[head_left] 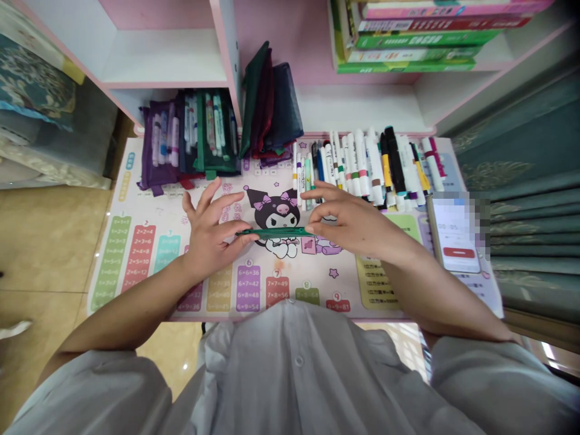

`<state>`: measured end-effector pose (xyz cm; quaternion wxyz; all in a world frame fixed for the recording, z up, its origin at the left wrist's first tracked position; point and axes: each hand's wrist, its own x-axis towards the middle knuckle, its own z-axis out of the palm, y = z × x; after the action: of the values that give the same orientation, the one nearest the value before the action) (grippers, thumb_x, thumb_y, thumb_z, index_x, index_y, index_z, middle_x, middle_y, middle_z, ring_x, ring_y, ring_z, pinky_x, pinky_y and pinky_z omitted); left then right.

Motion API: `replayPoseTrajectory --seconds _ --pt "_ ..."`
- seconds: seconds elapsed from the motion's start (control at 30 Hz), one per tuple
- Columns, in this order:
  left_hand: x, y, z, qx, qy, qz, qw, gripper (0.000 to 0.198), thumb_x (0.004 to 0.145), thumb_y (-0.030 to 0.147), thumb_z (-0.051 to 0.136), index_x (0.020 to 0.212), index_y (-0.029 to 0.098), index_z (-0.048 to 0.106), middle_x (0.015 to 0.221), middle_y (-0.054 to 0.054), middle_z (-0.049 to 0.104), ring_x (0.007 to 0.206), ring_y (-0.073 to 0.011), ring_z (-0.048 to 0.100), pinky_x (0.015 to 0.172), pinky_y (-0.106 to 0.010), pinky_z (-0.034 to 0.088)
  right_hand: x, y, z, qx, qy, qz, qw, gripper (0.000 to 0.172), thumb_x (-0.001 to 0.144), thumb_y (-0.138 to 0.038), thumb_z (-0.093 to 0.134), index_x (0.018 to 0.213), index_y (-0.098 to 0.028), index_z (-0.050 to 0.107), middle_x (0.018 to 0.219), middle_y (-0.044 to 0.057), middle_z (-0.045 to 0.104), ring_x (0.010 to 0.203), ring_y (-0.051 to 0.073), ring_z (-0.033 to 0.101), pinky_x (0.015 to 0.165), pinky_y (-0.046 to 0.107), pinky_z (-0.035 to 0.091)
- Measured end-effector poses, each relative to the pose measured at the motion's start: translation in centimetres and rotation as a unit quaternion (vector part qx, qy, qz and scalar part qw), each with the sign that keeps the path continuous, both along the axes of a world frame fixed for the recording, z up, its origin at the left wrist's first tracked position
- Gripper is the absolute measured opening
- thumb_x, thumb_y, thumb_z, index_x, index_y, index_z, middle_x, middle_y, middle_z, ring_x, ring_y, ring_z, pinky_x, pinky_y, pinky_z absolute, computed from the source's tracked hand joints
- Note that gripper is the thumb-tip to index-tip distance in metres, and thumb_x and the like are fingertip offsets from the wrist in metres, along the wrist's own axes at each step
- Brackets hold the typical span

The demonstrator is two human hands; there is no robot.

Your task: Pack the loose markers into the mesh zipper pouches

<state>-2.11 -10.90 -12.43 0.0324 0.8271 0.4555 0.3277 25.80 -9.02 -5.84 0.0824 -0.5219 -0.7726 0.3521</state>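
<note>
Green zip pouch (272, 232) spans between both hands, just above the multiplication-table mat (290, 284); left hand (211, 232) clamps one end, its fingers (244, 239) closed on it; right hand (348, 220) pinches the other, fingers (312, 228) likewise closed; the next move seems to call for both ends held steady.

A white-and-pink bench (362, 109) carries a pale printed multiplication-table mat (149, 266). On the mat lie purple and green mesh zip pouches packed with markers (199, 136), flat dark mesh pouches (269, 106), a row of white-barrelled markers (367, 163), and a smartphone (455, 235).
</note>
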Motion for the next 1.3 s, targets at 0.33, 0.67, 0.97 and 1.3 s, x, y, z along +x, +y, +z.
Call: replayPoseTrajectory --seconds 0.33,0.67,0.97,1.3 --pt "-0.1 0.0 0.0 0.015 -0.001 -0.001 1.000 0.021 0.082 0.050 0.072 0.073 0.032 0.072 0.126 0.000 0.066 0.142 -0.0341 0.040 0.119 -0.063 0.010 0.4 0.0 -0.2 0.007 0.001 -0.005 1.000 0.017 0.085 -0.027 0.062 0.070 -0.025 0.070 0.141 -0.002 0.058 0.150 0.029 0.029 0.120 0.054 0.033" --pt "-0.1 0.0 0.0 0.010 0.003 0.004 1.000 0.023 0.083 0.052 0.070 0.072 0.032 0.072 0.126 0.000 0.066 0.142 -0.0340 0.039 0.119 -0.065 0.008 0.9 0.0 0.1 -0.017 -0.026 -0.020 0.999 0.017 0.085 -0.029 0.062 0.072 -0.026 0.072 0.144 -0.004 0.055 0.151 0.030 0.027 0.120 0.053 0.035" --pt "-0.1 0.0 0.1 -0.022 0.010 0.021 0.999 0.026 0.082 0.057 0.068 0.071 0.033 0.072 0.130 0.003 0.065 0.145 -0.0331 0.035 0.122 -0.064 0.003 1.3 -0.1 0.0 -0.016 -0.019 -0.022 0.999 0.019 0.086 -0.032 0.061 0.071 -0.026 0.071 0.145 -0.002 0.055 0.151 0.029 0.027 0.120 0.055 0.032" --pt "-0.3 0.1 0.0 -0.047 0.000 0.019 0.999 0.022 0.081 0.056 0.070 0.075 0.035 0.072 0.138 0.006 0.062 0.147 -0.0344 0.033 0.121 -0.065 -0.002 1.7 -0.3 -0.1 0.000 -0.011 -0.016 1.000 0.020 0.086 -0.032 0.061 0.069 -0.026 0.070 0.143 -0.003 0.057 0.150 0.030 0.029 0.118 0.058 0.035"
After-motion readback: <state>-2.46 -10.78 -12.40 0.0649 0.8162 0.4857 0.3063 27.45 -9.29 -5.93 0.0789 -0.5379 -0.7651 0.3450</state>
